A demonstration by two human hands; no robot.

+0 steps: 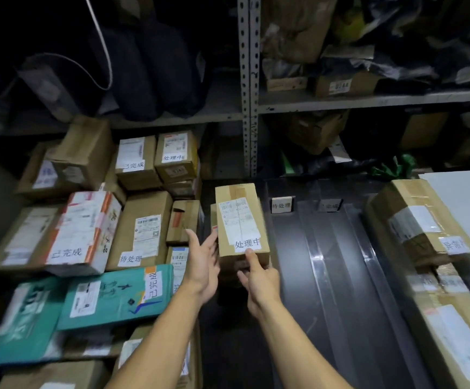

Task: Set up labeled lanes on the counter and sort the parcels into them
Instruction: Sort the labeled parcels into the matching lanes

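A small brown carton (239, 220) with a shipping label and a white tag reading 处理中 is at the left end of the dark counter (326, 276). My right hand (259, 279) holds its near end, thumb on top by the tag. My left hand (204, 262) is beside the carton's left face with its fingers straight, touching or nearly touching it. Two white lane labels stand at the counter's back: one reading 待处理 (282, 205), another partly legible (329, 205). Several tagged parcels are piled on the left, among them a teal mailer (115, 296) and a red-and-white box (85, 231).
Metal shelving (249, 88) with bags and boxes rises behind the counter. Two taped cartons (422, 220) (452, 327) lie along the counter's right side, next to a white board (469, 197). Boxes are stacked at the lower left edge.
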